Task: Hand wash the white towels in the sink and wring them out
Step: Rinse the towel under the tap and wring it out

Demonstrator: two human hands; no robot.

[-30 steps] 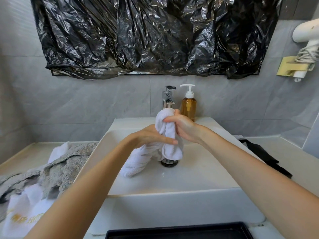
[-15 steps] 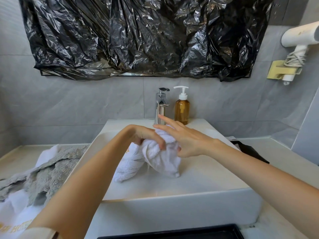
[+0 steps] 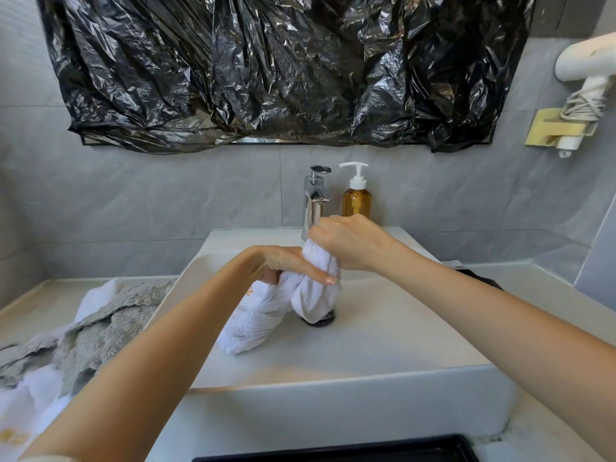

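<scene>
A: Head view, the only one we have. What is different from half a second ago?

B: The right hand (image 3: pixel 350 243). Then it lay flat against the bundle with its fingers straight. Now it has gone to the top of the white towel (image 3: pixel 300 295) and clenched round the upper end, just in front of the faucet (image 3: pixel 315 198).

A: And the left hand (image 3: pixel 286 265)?

B: It grips the towel lower down, as before. Its fingers are curled into the cloth, with one lying straight across the front of the roll.

A: Where does the towel sit?

B: Over the sink (image 3: pixel 366 345). It is held upright in a thick twisted column above the drain (image 3: pixel 320 320), which its lower end reaches; whether the two touch I cannot tell. A loose tail trails down to the left and lies on the basin floor.

A: So what does that mean for the job?

B: I would judge rubbing has given way to wringing: two fists stacked on one roll is the grip for a twist. No water falling shows clearly, so how wet it is I cannot say.

A: More to do?

B: Probably. On the table to the left lies a grey towel (image 3: pixel 100 325) with more white cloth (image 3: pixel 30 405) under it, apparently waiting.
</scene>
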